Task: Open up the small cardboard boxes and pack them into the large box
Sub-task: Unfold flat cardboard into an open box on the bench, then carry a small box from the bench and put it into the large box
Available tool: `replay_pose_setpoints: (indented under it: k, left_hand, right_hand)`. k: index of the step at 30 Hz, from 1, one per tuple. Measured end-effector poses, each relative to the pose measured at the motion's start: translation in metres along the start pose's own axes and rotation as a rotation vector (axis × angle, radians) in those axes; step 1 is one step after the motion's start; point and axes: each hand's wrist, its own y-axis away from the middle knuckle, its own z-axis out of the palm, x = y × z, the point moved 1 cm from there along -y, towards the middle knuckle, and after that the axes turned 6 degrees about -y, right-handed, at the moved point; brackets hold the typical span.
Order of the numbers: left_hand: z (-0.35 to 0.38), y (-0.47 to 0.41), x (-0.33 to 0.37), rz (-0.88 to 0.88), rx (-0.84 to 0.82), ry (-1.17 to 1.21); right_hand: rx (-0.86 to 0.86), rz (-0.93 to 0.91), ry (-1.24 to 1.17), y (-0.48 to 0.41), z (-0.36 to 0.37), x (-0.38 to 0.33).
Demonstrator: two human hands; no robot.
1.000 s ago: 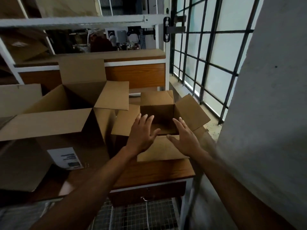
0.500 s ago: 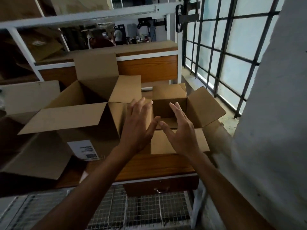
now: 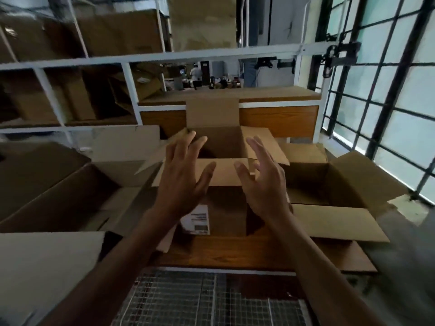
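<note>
Hovering hands (image 3: 181, 182) (image 3: 266, 184) spread; labelled box (image 3: 226, 210) open.

Labelled open box (image 3: 221, 208) at counter (image 3: 235, 252) front edge, centre. Second open box (image 3: 341, 184) just beside, right. Larger open box (image 3: 58, 198) left. Shelving (image 3: 131, 95) behind.

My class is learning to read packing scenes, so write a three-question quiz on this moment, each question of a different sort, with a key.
1. True or false: the left hand grips a flap of the labelled box.
2. The open box without a visible label sits on which side of the labelled box? A) left B) right C) on top
3. Fill in: both boxes stand on a ____ table.

Key:
1. False: left hand and right hand hover open, holding nothing.
2. B
3. wooden
</note>
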Motion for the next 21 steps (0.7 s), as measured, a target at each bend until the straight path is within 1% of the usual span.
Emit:
replay_pose_setpoints:
  k: [3,5,8,10,15,18,21]
  left_hand:
    - [-0.042,0.019,-0.068,-0.038,0.040,-0.026]
    - [-0.070,0.035,-0.111,-0.071,0.060,-0.049]
    - [-0.107,0.058,-0.178,-0.156,0.047,-0.111]
    - [-0.132,0.070,-0.220,-0.181,0.043,-0.166]
    - [-0.191,0.105,-0.289,-0.206,0.146,-0.205]
    - [-0.213,0.130,-0.340,-0.411,0.157,-0.255]
    - [-0.229,0.150,-0.387,-0.525,0.181,-0.309]
  right_hand:
    - [-0.024,-0.028,-0.043,0.003,0.060,-0.040]
    - [-0.052,-0.057,-0.115,0.007,0.103,-0.064]
    - [-0.114,-0.075,-0.209,0.013,0.173,-0.094]
    - [-0.166,-0.063,-0.259,0.017,0.221,-0.114]
    - [-0.306,-0.056,-0.400,0.035,0.332,-0.159]
    - [-0.433,-0.070,-0.459,0.041,0.390,-0.180]
    - [-0.487,-0.100,-0.482,0.042,0.442,-0.200]
